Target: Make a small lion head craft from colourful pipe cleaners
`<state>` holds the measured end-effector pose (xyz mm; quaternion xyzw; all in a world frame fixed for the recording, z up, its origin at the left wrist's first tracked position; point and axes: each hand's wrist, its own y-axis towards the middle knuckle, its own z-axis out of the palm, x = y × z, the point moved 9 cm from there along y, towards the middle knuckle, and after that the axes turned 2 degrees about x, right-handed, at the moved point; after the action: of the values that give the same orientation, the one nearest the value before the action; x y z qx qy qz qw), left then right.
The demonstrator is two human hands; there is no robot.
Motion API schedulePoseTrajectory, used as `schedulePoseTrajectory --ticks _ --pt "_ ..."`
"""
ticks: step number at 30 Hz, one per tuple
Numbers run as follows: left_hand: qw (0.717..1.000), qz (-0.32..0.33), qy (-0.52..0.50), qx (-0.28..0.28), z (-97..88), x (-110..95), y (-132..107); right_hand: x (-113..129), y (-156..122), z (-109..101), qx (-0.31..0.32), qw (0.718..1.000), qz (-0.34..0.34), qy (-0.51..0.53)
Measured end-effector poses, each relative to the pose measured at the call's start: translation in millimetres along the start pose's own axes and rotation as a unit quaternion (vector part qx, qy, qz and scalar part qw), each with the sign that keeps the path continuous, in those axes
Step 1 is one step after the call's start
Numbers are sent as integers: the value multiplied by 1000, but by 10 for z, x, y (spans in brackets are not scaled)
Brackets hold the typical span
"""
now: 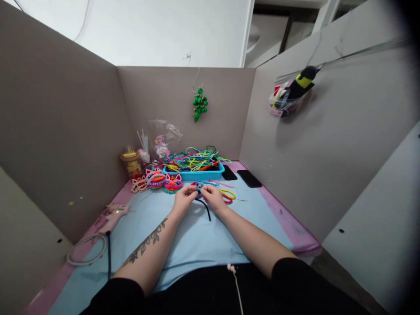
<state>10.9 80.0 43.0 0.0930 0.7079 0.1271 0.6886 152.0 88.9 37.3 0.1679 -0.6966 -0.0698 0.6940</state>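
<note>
Head view: on the near side of the tray [190,176], my left hand [186,195] and right hand [212,197] pinch a small piece [198,185], where an even grip should keep the black stem [207,208] untwisted.

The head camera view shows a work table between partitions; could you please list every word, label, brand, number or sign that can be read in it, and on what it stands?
Readable text: none.
Lidded drink cup: coloured markings on its side, too small and blurred to read.
Clear container on the right partition: a pinkish patch, perhaps a label, too small to read.
Pink glue gun: no lettering can be made out.
</note>
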Motion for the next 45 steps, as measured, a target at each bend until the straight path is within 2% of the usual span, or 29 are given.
schedulePoseTrajectory --ticks 29,45 --pt "997 34 61 12 -6 27 23 -1 -1 5 8 1000 -10 -1" --pt "997 26 68 10 -8 42 30 28 -8 13 12 1000 -10 0"
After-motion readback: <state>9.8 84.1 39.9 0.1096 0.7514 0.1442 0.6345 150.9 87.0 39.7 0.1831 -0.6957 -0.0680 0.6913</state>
